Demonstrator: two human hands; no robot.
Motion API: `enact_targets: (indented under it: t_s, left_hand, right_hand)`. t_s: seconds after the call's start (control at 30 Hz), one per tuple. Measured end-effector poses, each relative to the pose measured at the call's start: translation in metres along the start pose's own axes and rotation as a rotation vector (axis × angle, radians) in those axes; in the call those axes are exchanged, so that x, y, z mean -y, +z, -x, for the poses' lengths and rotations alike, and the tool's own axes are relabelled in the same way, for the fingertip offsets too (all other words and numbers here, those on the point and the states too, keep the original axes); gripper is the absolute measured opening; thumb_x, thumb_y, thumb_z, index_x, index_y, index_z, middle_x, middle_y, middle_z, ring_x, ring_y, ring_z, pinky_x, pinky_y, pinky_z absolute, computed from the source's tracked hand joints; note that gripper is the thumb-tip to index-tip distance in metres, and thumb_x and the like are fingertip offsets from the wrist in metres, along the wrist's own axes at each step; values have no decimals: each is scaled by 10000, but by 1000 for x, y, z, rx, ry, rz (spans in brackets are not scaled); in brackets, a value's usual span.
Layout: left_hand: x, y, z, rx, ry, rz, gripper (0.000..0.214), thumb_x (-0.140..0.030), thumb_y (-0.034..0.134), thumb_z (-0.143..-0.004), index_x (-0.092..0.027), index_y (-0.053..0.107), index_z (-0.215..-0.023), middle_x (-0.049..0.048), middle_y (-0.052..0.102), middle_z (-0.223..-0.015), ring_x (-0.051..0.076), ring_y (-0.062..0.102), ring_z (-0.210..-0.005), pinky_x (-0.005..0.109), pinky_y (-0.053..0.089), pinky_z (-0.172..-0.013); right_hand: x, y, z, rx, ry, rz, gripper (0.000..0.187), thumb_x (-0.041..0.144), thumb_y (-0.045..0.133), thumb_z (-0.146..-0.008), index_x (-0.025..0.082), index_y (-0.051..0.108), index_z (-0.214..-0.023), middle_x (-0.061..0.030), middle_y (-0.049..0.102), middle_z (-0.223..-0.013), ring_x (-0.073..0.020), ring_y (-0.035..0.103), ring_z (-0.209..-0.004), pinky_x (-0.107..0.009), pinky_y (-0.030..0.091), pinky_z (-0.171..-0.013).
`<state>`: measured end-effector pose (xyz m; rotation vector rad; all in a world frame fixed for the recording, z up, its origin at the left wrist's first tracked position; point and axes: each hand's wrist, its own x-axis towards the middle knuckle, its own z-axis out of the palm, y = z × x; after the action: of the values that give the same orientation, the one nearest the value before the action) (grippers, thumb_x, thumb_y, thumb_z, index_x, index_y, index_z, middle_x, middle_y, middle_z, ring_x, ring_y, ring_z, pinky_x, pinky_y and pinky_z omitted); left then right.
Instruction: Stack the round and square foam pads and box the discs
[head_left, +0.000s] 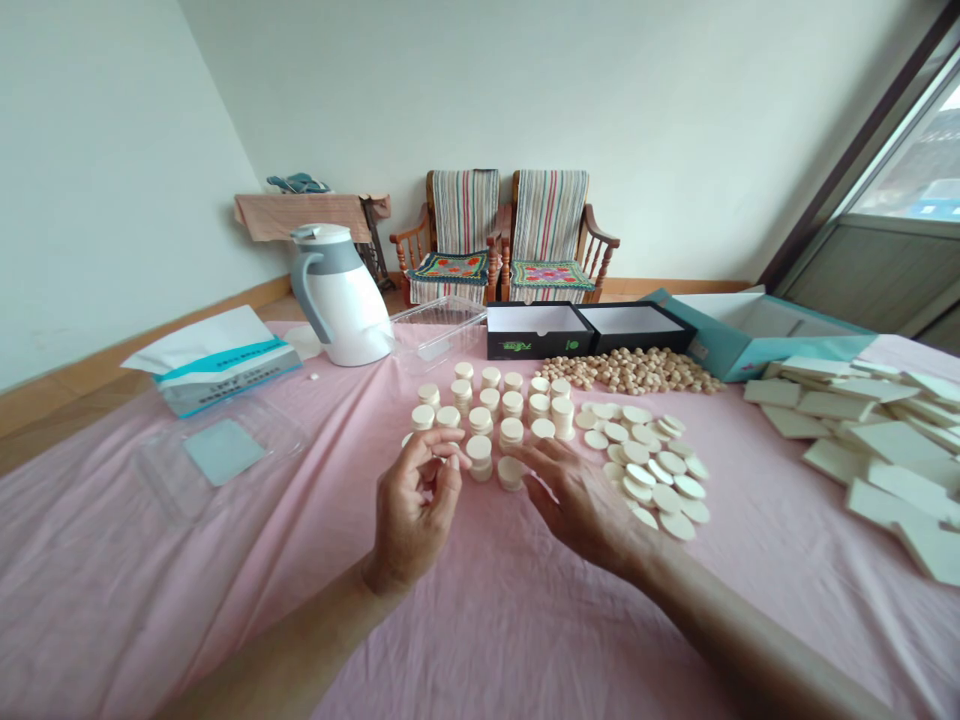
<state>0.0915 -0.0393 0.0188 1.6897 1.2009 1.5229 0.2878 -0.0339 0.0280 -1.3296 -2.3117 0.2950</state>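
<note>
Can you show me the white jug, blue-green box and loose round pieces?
White jug point(349, 310): head view, on its white body.
Blue-green box point(754, 357): head view, on its near wall.
Loose round pieces point(640, 475): head view, on one piece's flat top.

Pale walls point(667, 130), tan skirting point(634, 286), two wooden armchairs point(551, 225) with striped covers point(466, 212), cloth-draped side table point(277, 217), bright window point(919, 165) at right

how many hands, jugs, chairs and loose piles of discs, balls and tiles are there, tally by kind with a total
hands: 2
jug: 1
chairs: 2
disc pile: 1
ball pile: 1
tile pile: 1
total: 8
</note>
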Motion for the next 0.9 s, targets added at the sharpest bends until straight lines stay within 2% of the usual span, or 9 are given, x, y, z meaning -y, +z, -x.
enact_targets:
  t_s: [0.17,0.3,0.47,0.57,0.67,0.73,0.83,0.87,0.9]
  left_hand:
    - [-1,0,-1,3,11,10,194,-282,541,-887,-173,550,-1047,-1,612,-782,24,436,-399,161,392,-429]
    - [-1,0,-1,4,8,10,189,-275,540,-888,-175,548,-1047,-8,600,-763,25,436,-401,150,363,-400]
    - [-2,-1,0,4,16,16,185,-268,540,-885,-181,547,-1048,-8,601,-777,24,441,-405,149,364,-400]
    - [-2,-1,0,-2,9,14,187,-266,542,-882,-180,548,-1049,-3,610,-798,18,426,-393,151,371,-405]
    - [-2,-1,0,-5,-8,14,190,-267,544,-879,-176,549,-1046,-11,605,-778,13,402,-376,156,385,-415]
    - [-2,-1,0,-4,-13,20,190,-271,546,-878,-175,549,-1042,-19,596,-753,18,404,-379,160,399,-427]
    - [-2,0,0,-3,-20,32,190,-279,549,-878,-177,548,-1038,-23,593,-740,24,413,-386,165,413,-440]
    - [-1,0,0,-3,-25,34,192,-282,551,-878,-177,550,-1038,-21,596,-744,24,412,-386,166,415,-441]
    - [-1,-1,0,-4,-31,33,196,-284,553,-877,-176,551,-1041,-17,603,-752,24,411,-386,166,415,-440]
  right_hand:
    - [4,4,-2,22,0,2,233,196,386,-936,194,601,-1028,-80,614,-998,-180,587,-896,-292,460,-754]
    - [3,8,-3,3,4,-31,245,233,380,-956,193,593,-1072,-79,613,-997,-180,591,-910,-301,466,-768]
    - [-2,9,-4,-47,2,-105,273,194,376,-951,178,609,-1091,-88,625,-1019,-188,588,-960,-325,465,-836]
    - [0,0,-1,-117,-10,-214,295,197,379,-954,192,617,-1128,-77,635,-1031,-168,592,-938,-308,468,-832]
    - [7,-25,7,-154,33,-364,268,258,439,-945,221,631,-1129,-61,651,-1034,-144,607,-865,-272,483,-752]
    - [11,-48,16,-39,21,-533,249,317,494,-927,219,653,-1090,-54,681,-965,-143,624,-814,-260,490,-708]
    - [7,-76,27,452,-113,-839,367,437,553,-887,188,641,-1143,-42,704,-763,-148,652,-695,-259,503,-649]
    - [3,-81,28,553,-125,-890,408,468,556,-878,173,640,-1148,-37,696,-700,-144,648,-638,-254,499,-614]
    - [-3,-84,28,574,-98,-904,417,488,551,-875,157,659,-1106,-29,676,-635,-134,629,-569,-243,485,-565]
